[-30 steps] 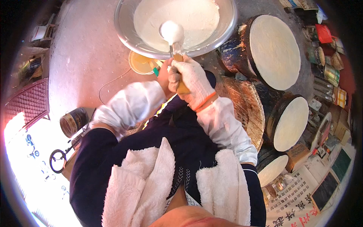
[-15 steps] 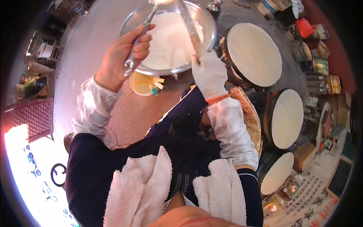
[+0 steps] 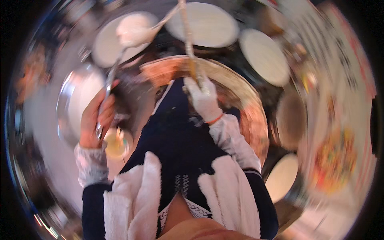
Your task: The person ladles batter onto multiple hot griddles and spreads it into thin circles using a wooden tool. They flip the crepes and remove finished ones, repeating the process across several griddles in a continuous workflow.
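My bare left hand (image 3: 99, 114) is closed round the metal handle of a ladle (image 3: 136, 34). White batter fills the ladle's bowl, which hangs over a round griddle (image 3: 105, 48) covered with a pale layer. In my right hand (image 3: 203, 98), which wears a white glove, is a long stick (image 3: 187, 36) pointing away from me. A pale strip slants from the stick's far end toward the ladle; motion blur hides whether they touch. Left of the ladle hand stands a wide metal bowl (image 3: 66, 105) of white batter, with a small yellow tub (image 3: 119, 144) nearby.
More pale-covered griddles (image 3: 204, 26) curve round the far side and right, one of them (image 3: 291, 120) looking browner. A large round brown mottled sheet (image 3: 244, 96) lies between me and the griddles. Blurred colourful things (image 3: 336, 160) and a lettered surface appear at far right.
My view has swung right toward the griddles. The ladle, with batter in it, has moved from the metal bowl to over a griddle. Both hands keep their holds.
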Motion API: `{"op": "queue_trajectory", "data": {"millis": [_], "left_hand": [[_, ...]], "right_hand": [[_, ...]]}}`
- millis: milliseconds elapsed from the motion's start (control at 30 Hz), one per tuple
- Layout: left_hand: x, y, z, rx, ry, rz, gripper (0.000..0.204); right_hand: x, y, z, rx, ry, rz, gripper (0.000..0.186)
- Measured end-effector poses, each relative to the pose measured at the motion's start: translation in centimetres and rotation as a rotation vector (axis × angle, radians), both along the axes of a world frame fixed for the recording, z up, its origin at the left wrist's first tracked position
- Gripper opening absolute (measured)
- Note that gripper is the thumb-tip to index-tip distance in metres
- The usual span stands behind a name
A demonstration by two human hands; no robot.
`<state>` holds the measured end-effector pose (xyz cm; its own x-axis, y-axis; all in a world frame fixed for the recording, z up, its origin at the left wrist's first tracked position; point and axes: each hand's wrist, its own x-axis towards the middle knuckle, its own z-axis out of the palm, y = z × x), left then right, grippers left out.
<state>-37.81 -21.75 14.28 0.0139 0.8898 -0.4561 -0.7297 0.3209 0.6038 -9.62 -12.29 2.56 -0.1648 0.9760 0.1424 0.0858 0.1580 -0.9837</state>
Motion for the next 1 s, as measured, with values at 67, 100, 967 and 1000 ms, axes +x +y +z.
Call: {"op": "queue_trajectory", "data": {"millis": [67,100,967,1000], "left_hand": [[3.1,5.1,0.6,0.11,0.082,-0.128,0.043],[5.3,6.9,1.1,0.118,0.036,-0.187,0.044],[64.1,24.2,-22.1,1.333,1.319,-0.97,0.024],[63.5,25.0,-22.9,1.382,1.418,-0.923,0.029]], "right_hand": [[4.6,1.3,2.0,-0.234,0.225,-0.077,0.041],[6.9,1.2,2.1,-0.281,0.372,-0.109,0.044],[33.4,-5.9,-5.4,-0.159,0.626,-1.435,0.05],[33.1,-5.3,-5.2,-0.109,0.702,-1.475,0.05]]}}
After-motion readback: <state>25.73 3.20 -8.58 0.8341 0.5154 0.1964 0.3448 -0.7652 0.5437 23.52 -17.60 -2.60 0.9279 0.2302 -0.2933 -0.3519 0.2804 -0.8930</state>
